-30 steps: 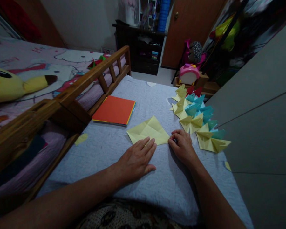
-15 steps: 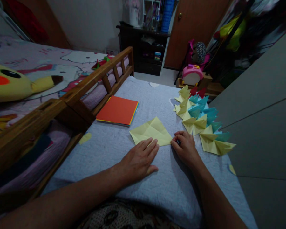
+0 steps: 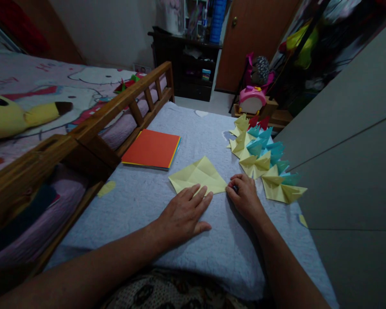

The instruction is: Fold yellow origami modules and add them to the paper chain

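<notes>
A: so what's actually different from half a second ago? looks like a freeze frame to me lol

B: nearly, yeah. Everything slides a little left in view, but that's probably just the head turning. The left hand [image 3: 185, 212] is flat, not clasping anything, and its fingers look a touch more fanned along the near edge of the yellow sheet [image 3: 197, 174].

A: and the right hand [image 3: 244, 195]?

B: same spot. Its grip looks like a thumb-and-finger pinch on the sheet's right corner, the rest curled in.

A: meaning what for the paper?

B: same creased outline, flat on the pale blue cloth [image 3: 141, 201], so no new fold yet imo. I'd call it a press-and-hold moment. Can't tell if the layers line up under those fingers.

A: anything moving further out?

B: nope. The yellow folded pieces [image 3: 273, 182] sit right of the pinching hand, untouched, with the orange-topped paper stack [image 3: 152, 148] off to the left past the sheet. Blue folded pieces [image 3: 260, 141] sit behind the yellow ones, and red ones [image 3: 259, 122] are at the far end.
</notes>
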### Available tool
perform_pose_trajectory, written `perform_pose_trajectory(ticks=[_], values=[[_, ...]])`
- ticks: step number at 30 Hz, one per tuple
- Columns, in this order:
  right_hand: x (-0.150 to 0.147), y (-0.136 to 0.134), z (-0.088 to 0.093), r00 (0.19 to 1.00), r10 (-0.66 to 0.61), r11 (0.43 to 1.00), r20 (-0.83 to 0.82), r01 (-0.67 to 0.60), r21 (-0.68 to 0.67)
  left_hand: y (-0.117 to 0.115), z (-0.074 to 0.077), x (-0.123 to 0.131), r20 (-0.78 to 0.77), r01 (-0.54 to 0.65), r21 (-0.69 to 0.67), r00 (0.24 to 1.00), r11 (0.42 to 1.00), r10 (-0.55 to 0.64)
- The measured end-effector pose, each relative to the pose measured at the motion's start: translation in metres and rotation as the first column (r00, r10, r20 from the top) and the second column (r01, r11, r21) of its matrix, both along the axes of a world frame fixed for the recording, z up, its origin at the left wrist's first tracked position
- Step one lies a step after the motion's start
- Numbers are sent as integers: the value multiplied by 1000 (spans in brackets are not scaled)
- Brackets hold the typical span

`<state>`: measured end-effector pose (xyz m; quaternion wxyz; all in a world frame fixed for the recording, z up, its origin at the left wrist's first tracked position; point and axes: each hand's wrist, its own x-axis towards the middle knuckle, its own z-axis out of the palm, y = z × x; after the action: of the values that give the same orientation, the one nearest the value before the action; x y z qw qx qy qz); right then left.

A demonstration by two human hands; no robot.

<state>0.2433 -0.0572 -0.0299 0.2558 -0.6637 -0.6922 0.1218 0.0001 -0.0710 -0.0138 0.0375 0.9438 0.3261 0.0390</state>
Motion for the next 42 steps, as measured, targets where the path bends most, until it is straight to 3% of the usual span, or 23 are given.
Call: perform_pose_trajectory(ticks=[13,31,42], values=[[6,-4,8,994,41,999,-104,-41,3,0,-1,3,-43,-27,-12,999,1000,26],[-1,-4,1,999,-8,1000,46,9,-11,0,2,4,-49,-27,-4,998,1000,26],[-30,-11,10,960,-128,992,249,119,51,0,-4,3,-20,-29,10,999,1000,29]])
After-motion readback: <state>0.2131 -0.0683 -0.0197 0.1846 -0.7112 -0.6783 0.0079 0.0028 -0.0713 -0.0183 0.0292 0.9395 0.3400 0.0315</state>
